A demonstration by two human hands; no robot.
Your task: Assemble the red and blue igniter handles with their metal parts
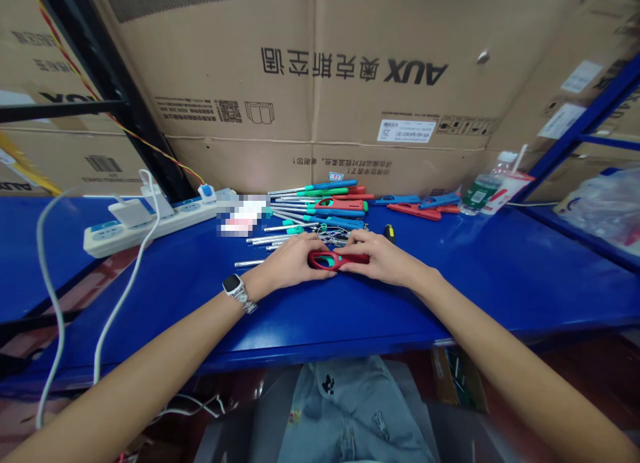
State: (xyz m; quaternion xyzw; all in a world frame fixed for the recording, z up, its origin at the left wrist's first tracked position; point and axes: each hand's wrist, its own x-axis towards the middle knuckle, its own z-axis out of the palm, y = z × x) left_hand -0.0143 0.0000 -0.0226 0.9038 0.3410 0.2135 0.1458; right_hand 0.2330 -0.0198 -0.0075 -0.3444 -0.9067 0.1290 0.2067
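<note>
A red stick lighter handle point(359, 258) with a green trigger inside its loop is held just above the blue table. My left hand point(294, 259) grips the loop end, thumb below and fingers above. At the other end, my right hand point(377, 257) pinches the body between thumb and fingers. Right behind my hands lie several metal lighter tubes point(270, 239) and a tangle of thin wires point(336, 233). Farther back is a pile of stick lighters point(335, 213) with blue, green and red handles. My fingers hide part of the handle.
Red and blue handle shells point(415, 211) lie at the back right, near a bottle point(477, 191) and a carton with a straw point(506, 191). A yellow-black tool point(390, 233) sits behind my right hand. A power strip point(175, 221) with white cables stands left; cardboard point(320, 123) walls the back.
</note>
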